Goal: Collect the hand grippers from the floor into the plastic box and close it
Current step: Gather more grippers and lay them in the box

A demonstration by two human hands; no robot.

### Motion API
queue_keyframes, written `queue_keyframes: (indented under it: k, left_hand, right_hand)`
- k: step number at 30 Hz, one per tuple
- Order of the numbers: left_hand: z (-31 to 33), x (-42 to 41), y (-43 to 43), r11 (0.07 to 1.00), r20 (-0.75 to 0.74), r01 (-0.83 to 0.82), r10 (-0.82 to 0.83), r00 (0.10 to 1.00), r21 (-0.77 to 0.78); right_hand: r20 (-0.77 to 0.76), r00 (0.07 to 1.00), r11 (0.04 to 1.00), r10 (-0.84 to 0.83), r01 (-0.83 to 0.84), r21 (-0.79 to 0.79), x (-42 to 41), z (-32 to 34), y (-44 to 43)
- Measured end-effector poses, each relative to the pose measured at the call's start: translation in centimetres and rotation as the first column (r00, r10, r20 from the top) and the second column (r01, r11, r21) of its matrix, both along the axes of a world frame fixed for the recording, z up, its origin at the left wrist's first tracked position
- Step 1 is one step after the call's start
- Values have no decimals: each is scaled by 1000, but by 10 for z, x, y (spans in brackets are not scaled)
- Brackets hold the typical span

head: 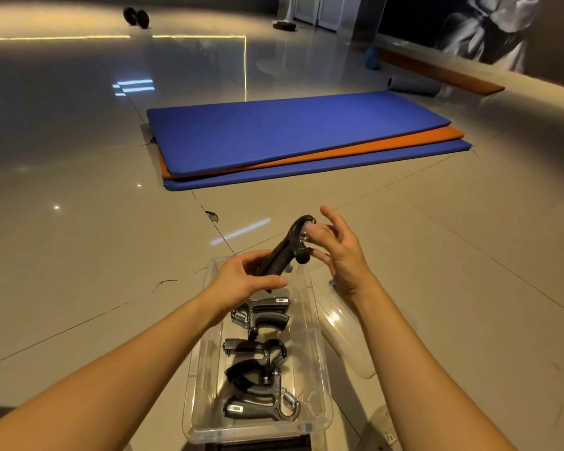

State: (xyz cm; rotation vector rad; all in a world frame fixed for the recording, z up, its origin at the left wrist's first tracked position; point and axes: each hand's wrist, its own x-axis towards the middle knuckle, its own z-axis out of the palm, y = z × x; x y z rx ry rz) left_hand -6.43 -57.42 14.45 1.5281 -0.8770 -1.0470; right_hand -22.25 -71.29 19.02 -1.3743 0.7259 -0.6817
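A clear plastic box [318, 349] stands open on the tiled floor in front of me, with three black hand grippers [261, 362] lying inside it. My left hand [245, 281] grips the handles of another black hand gripper [285, 245], held tilted above the far end of the box. My right hand [339, 252] is at the spring end of that gripper, with fingers spread and fingertips touching it. The clear lid [345, 333] lies on the floor just right of the box.
Stacked blue and orange mats [293, 138] lie on the floor ahead. A dumbbell [136, 17] and a weight plate [284, 26] sit far back, and a grey roller [414, 85] and a blue object [372, 58] lie by the right wall.
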Motion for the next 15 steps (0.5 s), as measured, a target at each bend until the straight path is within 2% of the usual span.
queue_keyframes:
  k: [3,5,8,10,12,15]
  left_hand:
    - [1,13,2,999,181,-33,26,983,35]
    - [0,20,3,999,294,-17,3,956,45]
    - [-1,29,5,997,456,12,-43,889,70]
    - [-6,33,7,995,508,42,-82,857,90]
    - [-12,36,10,993,533,51,-102,840,110]
    - [-24,36,14,990,632,59,-126,765,126]
  right_hand:
    - [-127,992,991,-5,-13,-135,-7,-2,-7]
    - [-265,962,972,59,-115,-203,-10,-9,-8]
    - [-497,855,907,145,-316,-278,-11,-26,-2]
    - [-616,770,837,168,-442,-324,-9,-37,3]
    - [-661,731,801,168,-493,-341,-9,-47,9]
    - [-660,741,801,126,-468,-372,-10,-63,16]
